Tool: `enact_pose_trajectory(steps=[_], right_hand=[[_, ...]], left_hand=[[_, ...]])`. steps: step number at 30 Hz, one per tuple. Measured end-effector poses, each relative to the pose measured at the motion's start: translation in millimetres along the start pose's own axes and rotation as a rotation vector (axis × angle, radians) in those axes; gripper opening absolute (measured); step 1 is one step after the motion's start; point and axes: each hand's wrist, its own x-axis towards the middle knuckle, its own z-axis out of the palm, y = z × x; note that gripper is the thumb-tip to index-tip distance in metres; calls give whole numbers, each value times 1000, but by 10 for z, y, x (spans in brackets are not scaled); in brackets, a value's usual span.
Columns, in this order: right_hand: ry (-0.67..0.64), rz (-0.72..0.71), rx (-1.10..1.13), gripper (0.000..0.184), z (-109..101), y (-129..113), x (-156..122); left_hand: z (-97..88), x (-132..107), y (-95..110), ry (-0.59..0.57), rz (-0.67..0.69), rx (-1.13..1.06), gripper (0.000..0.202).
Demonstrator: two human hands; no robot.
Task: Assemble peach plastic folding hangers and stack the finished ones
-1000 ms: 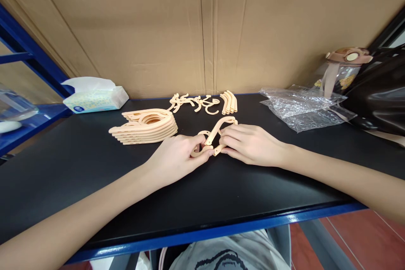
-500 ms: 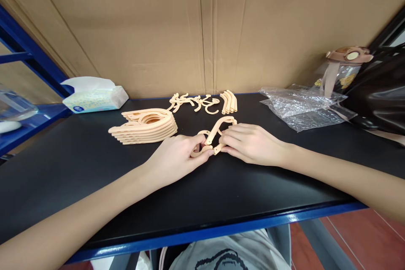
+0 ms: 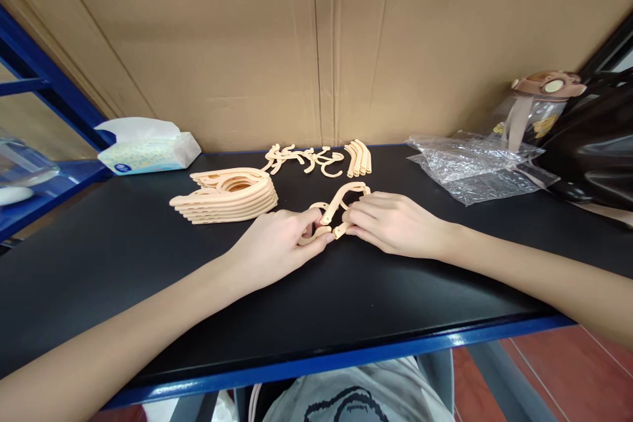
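Observation:
Both hands meet at the middle of the black tabletop (image 3: 123,264) over a peach plastic hanger part (image 3: 341,201). My left hand (image 3: 277,247) pinches its curved hook end between thumb and forefinger. My right hand (image 3: 395,224) grips the arm pieces with closed fingers. The part rests on or just above the table. A stack of several finished peach hangers (image 3: 227,198) lies to the left behind my left hand. Loose hook pieces (image 3: 301,159) and a bundle of curved arm pieces (image 3: 359,158) lie at the back.
A tissue pack (image 3: 148,145) sits at the back left by the blue shelf frame (image 3: 44,79). Crumpled clear plastic bags (image 3: 475,168), a lidded bottle (image 3: 539,105) and a black bag (image 3: 593,145) fill the back right. A cardboard wall (image 3: 316,46) closes the back.
My hands stay on the hanger part with only slight finger movement; the loose arm end has shifted a little between my fingertips.

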Motion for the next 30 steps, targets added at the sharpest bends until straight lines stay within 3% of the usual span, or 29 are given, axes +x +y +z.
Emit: enact_pose_trajectory(steps=[30], right_hand=[[21, -45, -47, 25, 3, 21, 15]], left_hand=[[-25, 0, 26, -22, 12, 48, 23]])
